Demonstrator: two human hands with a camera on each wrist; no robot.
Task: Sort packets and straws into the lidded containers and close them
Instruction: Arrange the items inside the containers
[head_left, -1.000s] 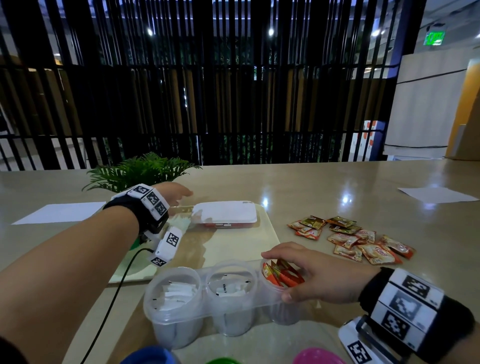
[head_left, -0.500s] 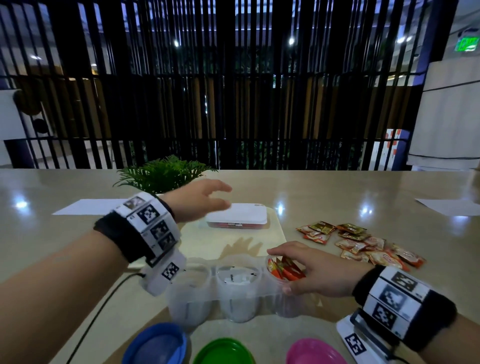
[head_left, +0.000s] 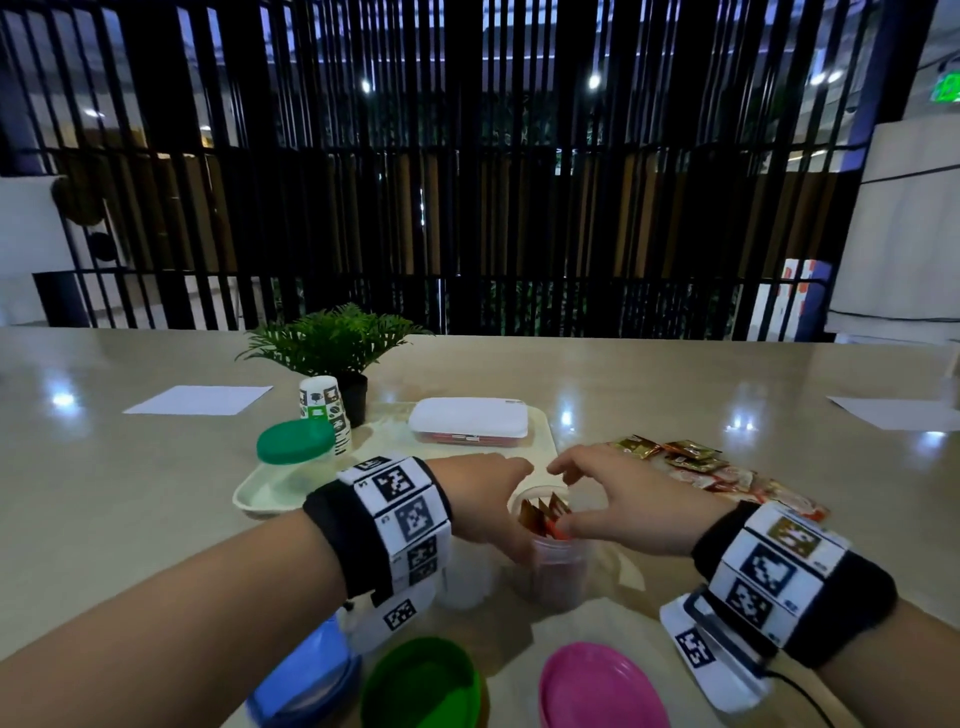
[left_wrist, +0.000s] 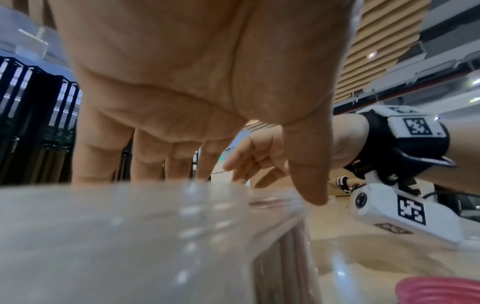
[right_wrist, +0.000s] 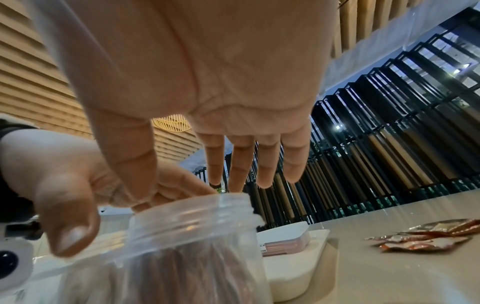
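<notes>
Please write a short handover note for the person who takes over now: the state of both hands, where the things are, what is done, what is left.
Left hand: open, at the left side of the clear jar, holding nothing.
Right hand: open, above the jar's mouth, holding nothing.
Jar: open, red packets standing inside.
Loose packets: on the table, right of the tray.
Lids: blue, green and pink lie at the near edge, off the jars.
Done: some packets are in.
Left: the loose packets, then the lids.
</notes>
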